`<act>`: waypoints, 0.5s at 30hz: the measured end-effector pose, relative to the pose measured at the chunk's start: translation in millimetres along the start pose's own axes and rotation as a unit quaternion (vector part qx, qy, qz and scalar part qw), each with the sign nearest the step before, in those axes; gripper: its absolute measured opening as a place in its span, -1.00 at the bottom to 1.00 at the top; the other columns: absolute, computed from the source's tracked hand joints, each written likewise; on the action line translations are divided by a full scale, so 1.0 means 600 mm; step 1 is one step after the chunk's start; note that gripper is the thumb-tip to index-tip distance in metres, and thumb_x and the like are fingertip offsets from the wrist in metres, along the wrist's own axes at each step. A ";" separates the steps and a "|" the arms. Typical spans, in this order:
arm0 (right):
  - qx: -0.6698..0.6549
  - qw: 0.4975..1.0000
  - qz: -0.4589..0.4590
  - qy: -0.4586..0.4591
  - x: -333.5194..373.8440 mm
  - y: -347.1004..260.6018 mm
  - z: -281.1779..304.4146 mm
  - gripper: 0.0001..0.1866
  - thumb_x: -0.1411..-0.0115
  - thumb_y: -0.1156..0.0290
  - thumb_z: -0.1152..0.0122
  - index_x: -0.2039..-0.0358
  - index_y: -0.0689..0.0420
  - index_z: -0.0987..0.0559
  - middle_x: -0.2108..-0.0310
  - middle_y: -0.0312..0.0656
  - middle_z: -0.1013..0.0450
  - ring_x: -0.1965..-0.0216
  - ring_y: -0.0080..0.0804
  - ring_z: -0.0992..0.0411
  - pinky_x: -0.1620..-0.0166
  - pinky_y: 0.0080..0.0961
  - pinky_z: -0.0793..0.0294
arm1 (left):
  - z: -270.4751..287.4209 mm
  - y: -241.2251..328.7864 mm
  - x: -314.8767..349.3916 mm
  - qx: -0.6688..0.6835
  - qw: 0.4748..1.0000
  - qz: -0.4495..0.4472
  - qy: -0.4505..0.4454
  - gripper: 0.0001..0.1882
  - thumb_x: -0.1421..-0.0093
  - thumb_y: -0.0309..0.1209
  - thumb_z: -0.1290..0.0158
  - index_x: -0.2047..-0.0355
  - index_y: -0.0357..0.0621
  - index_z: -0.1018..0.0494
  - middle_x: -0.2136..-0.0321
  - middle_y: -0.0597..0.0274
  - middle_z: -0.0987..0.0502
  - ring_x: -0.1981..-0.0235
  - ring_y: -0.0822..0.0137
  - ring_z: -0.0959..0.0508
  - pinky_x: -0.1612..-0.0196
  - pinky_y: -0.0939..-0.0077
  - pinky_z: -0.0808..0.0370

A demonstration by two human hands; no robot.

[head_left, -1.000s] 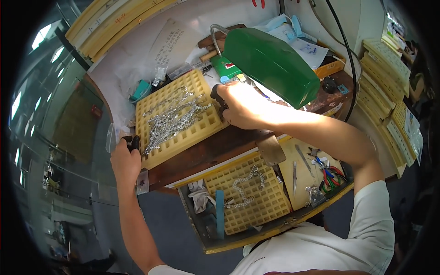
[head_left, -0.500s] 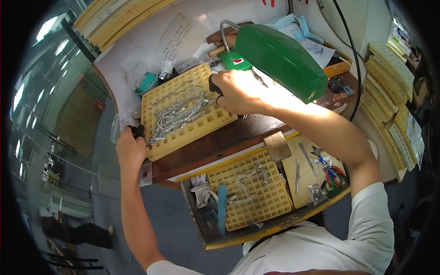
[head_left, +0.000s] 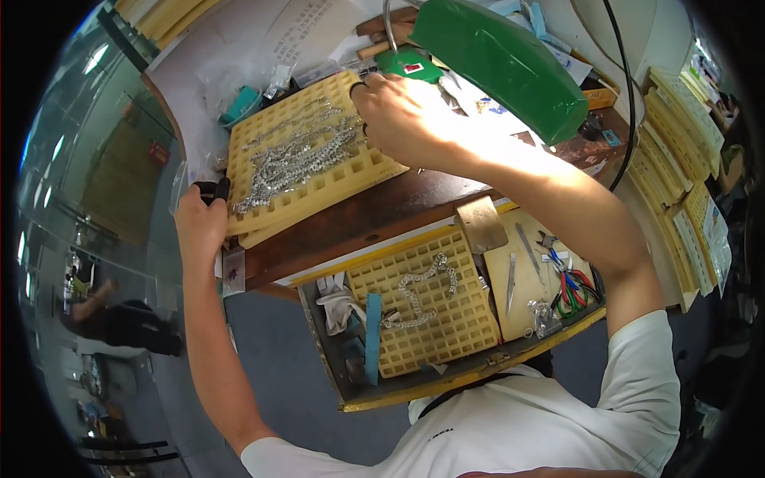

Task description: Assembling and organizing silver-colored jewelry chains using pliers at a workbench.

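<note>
My left hand [head_left: 201,221] is closed on the left edge of a yellow gridded tray [head_left: 381,165]. At the tray's right edge my right hand [head_left: 406,119] grips it too. Both hands wear black coverings on some fingers. Several silver chains [head_left: 291,163] lie in rows across the tray. Beneath it, a second yellow tray [head_left: 259,237] shows along the front edge, slightly out of line with the upper one. Strong lamp light washes out part of my right hand and forearm.
A green lamp [head_left: 502,68] hangs over my right forearm. Below the wooden bench edge, an open drawer [head_left: 351,404] holds another gridded tray [head_left: 470,334] with a silver chain [head_left: 414,295], a blue ruler [head_left: 372,338], white gloves [head_left: 339,307] and pliers [head_left: 574,291]. Yellow trays [head_left: 665,183] stack at right.
The whole view has shifted, with bench and drawer higher in the picture. Held in both hands, the upper tray has moved slightly out of line with the one beneath.
</note>
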State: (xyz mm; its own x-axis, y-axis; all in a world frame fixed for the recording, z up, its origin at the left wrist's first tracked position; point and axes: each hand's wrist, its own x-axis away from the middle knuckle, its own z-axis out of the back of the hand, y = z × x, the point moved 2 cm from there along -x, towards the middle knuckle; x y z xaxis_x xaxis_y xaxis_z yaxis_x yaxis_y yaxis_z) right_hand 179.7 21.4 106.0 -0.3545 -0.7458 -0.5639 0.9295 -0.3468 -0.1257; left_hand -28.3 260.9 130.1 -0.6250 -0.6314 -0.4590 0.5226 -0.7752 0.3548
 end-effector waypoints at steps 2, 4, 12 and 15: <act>0.051 0.997 0.037 0.042 -0.012 -0.022 0.011 -0.78 0.00 0.66 -0.16 0.28 0.32 -0.46 0.21 0.08 -0.40 0.16 0.02 -0.46 0.13 -0.16 -0.53 | 0.005 0.005 0.003 0.000 1.000 0.026 -0.009 -0.70 -0.04 -0.48 -0.03 0.24 -0.43 -0.51 0.32 -0.33 -0.59 0.18 -0.31 -0.57 0.07 0.02 -0.46; 0.019 0.994 0.105 0.026 -0.025 -0.041 0.025 -0.79 -0.08 0.59 -0.13 0.23 0.32 -0.53 0.18 0.15 -0.47 0.17 -0.09 -0.54 0.16 -0.29 -0.63 | 0.005 0.000 0.004 -0.008 1.000 0.021 -0.003 -0.70 -0.06 -0.48 -0.03 0.23 -0.44 -0.51 0.34 -0.29 -0.60 0.24 -0.24 -0.60 0.15 0.05 -0.50; -0.053 0.991 -0.082 0.095 0.001 0.025 0.022 -0.84 -0.07 0.51 -0.13 0.35 0.34 -0.53 0.46 0.19 -0.53 0.38 0.09 -0.57 0.23 -0.10 -0.57 | 0.013 0.036 0.015 0.117 0.986 0.101 -0.056 -0.70 -0.16 -0.52 0.00 0.15 -0.51 -0.48 0.40 -0.08 -0.59 0.57 0.29 -0.62 0.67 0.37 -0.48; -0.081 0.986 -0.146 -0.012 0.014 0.027 0.032 -0.82 -0.06 0.48 -0.15 0.36 0.33 -0.46 0.35 0.17 -0.47 0.26 0.17 -0.48 0.21 -0.11 -0.48 | 0.007 0.014 0.007 0.140 0.978 0.136 -0.073 -0.70 -0.16 -0.50 -0.02 0.14 -0.47 -0.49 0.37 -0.06 -0.58 0.49 0.27 -0.61 0.49 0.35 -0.54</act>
State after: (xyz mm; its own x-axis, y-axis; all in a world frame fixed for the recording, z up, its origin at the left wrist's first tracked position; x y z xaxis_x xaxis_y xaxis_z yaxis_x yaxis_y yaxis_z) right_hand 190.1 -1.3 115.0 -0.6100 -0.6415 -0.4652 0.7908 -0.4552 -0.4093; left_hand -29.1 252.0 134.6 -0.5718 -0.7952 -0.2018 0.5149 -0.5393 0.6663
